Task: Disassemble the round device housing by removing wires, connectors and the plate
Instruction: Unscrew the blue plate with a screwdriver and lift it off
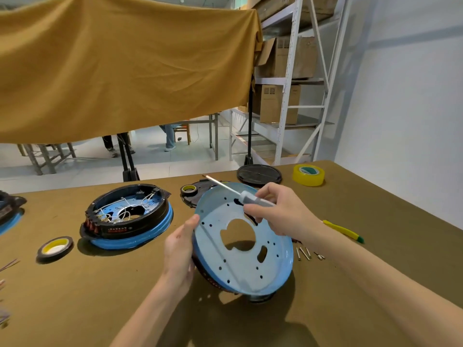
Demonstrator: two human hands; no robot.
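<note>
Housing [240, 246] tilted above the worktop [75, 296], left hand [180, 249] gripping its rim; right hand [278, 209] pinches a screwdriver [248, 196]. Looks stiff, light, glossy-slick; hold by the rim.

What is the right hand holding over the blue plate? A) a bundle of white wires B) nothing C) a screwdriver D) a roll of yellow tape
C: the right hand pinches the clear handle of a screwdriver, shaft pointing up and away over the tilted blue plate, which the left hand grips at its rim.
</note>
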